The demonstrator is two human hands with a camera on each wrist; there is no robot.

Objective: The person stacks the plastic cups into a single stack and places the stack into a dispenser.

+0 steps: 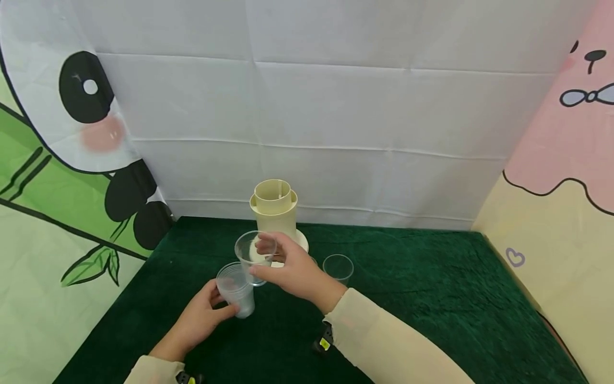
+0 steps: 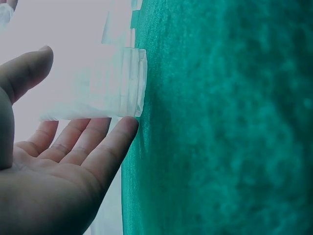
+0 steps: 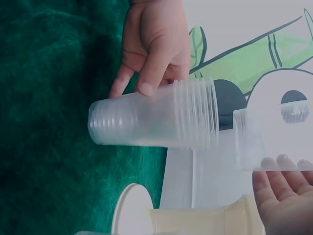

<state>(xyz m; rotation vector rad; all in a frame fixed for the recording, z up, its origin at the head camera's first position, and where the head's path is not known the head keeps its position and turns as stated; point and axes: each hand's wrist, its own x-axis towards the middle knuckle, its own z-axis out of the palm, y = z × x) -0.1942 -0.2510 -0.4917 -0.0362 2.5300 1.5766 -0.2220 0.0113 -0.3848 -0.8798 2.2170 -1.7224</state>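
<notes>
My left hand [image 1: 199, 320] holds a nested stack of clear plastic cups [image 1: 240, 298] low over the green cloth. The thumb lies on one side and the fingers on the other; the right wrist view shows the thumb tip against the stack [image 3: 151, 115]. Just above and to the right, my right hand [image 1: 299, 269] grips a single clear plastic cup [image 1: 256, 256] between thumb and fingers, its base beside the stack's rim. Another clear cup [image 1: 338, 268] stands upright right of the right hand, partly hidden by the forearm.
Behind the right hand stands a cream cylindrical holder [image 1: 275, 213] with a round base [image 1: 302, 241], partly covered by the hand. Dark green cloth [image 1: 422, 298] covers the table. A white sheet [image 1: 326, 106] hangs at the back, with printed cartoon panels at both sides.
</notes>
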